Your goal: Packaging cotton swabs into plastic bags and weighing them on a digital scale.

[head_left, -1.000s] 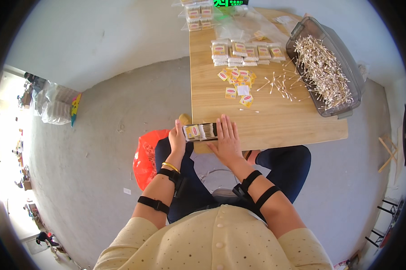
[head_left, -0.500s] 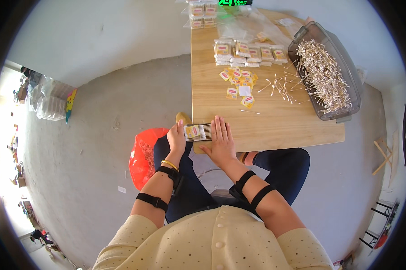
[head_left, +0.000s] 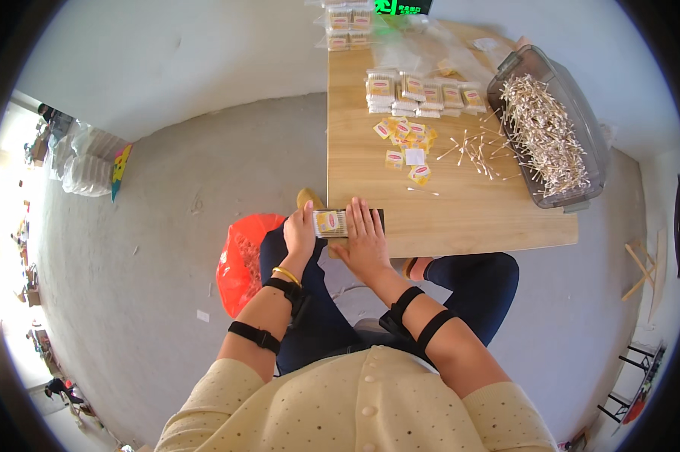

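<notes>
At the table's left front corner lies a small clear bag of cotton swabs (head_left: 329, 223) with a yellow and white card showing through it. My left hand (head_left: 300, 232) is closed on the bag's left end. Stretched out flat, my right hand (head_left: 363, 230) presses on the swabs from above, and its palm hides part of them. A dark, flat tray or holder (head_left: 380, 221) shows past my right fingers, under the swabs. Whether the swabs are wholly inside the bag is hidden. One loose swab (head_left: 423, 191) lies beyond my right hand.
Small yellow cards (head_left: 405, 134) are scattered mid-table, with filled swab packs (head_left: 428, 96) behind them. Loose swabs (head_left: 472, 151) lie beside a grey bin (head_left: 579, 90) heaped with more. Clear plastic bags (head_left: 430, 49) cover the far end. A red bag (head_left: 238, 279) stands on the floor at left.
My right hand has slid left over the swabs, toward my left hand, uncovering the dark holder's right end. My left hand keeps hold of the bag. The view has shifted slightly.
</notes>
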`<state>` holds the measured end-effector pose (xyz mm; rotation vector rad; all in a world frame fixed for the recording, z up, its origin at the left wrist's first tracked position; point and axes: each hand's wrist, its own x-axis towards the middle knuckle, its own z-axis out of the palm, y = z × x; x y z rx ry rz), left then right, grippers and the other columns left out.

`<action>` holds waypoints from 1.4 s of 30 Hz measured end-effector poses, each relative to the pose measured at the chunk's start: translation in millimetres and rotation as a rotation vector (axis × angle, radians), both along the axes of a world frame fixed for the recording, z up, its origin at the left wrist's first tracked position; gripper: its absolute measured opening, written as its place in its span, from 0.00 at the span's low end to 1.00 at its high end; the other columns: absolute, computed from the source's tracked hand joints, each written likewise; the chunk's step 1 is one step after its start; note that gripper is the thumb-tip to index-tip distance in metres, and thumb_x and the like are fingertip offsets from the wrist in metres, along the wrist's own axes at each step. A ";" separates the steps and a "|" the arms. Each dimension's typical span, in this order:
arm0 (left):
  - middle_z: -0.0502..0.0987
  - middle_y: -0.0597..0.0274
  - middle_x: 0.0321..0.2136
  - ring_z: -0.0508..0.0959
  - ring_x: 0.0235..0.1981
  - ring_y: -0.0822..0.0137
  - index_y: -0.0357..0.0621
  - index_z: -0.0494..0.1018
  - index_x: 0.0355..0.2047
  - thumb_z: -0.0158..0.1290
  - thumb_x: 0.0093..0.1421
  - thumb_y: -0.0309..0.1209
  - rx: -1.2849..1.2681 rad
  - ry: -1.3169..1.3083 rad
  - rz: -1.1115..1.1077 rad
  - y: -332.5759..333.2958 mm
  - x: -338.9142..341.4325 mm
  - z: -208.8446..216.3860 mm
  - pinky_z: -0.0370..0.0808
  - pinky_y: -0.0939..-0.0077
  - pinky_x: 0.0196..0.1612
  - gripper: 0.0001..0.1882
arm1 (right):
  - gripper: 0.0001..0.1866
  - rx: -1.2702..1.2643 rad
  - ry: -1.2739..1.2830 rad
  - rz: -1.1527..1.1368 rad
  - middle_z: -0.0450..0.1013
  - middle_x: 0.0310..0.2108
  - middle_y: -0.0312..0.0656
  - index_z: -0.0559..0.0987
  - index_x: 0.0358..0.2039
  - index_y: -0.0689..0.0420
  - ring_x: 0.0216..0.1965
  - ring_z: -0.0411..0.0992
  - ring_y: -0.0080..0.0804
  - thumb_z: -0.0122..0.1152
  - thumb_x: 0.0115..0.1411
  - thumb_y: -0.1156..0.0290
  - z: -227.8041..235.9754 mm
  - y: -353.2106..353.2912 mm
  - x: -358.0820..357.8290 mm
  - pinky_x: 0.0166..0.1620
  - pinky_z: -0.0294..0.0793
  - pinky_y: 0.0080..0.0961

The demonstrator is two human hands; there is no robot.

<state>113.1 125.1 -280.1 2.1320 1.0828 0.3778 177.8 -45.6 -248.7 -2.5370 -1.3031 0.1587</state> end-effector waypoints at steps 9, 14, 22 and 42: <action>0.74 0.51 0.19 0.73 0.21 0.56 0.36 0.75 0.25 0.55 0.68 0.48 0.015 -0.033 0.013 55.0 -32.5 5.5 0.70 0.60 0.29 0.26 | 0.37 0.314 0.084 -0.143 0.60 0.67 0.52 0.67 0.66 0.57 0.66 0.59 0.54 0.69 0.57 0.64 4.8 -53.4 60.3 0.68 0.57 0.50; 0.71 0.59 0.20 0.71 0.20 0.65 0.37 0.72 0.27 0.57 0.68 0.38 0.063 -0.298 0.021 8.8 -4.4 57.0 0.69 0.67 0.27 0.17 | 0.22 0.289 -0.035 -0.477 0.68 0.54 0.47 0.77 0.51 0.51 0.57 0.65 0.50 0.69 0.56 0.66 8.8 -84.7 109.5 0.58 0.65 0.47; 0.61 0.47 0.69 0.59 0.71 0.45 0.40 0.65 0.65 0.55 0.66 0.42 0.271 -0.091 -0.865 -116.9 62.5 67.7 0.56 0.50 0.72 0.31 | 0.10 0.365 0.053 -0.429 0.72 0.45 0.39 0.79 0.38 0.51 0.49 0.68 0.47 0.68 0.56 0.72 6.7 -84.4 150.2 0.53 0.68 0.46; 0.50 0.55 0.76 0.47 0.77 0.60 0.41 0.52 0.74 0.42 0.70 0.53 0.588 0.178 -1.037 -127.8 92.2 47.6 0.38 0.47 0.77 0.40 | 0.06 0.382 0.043 -0.337 0.69 0.39 0.42 0.78 0.32 0.51 0.46 0.68 0.48 0.67 0.56 0.74 -4.0 -105.1 141.3 0.50 0.69 0.44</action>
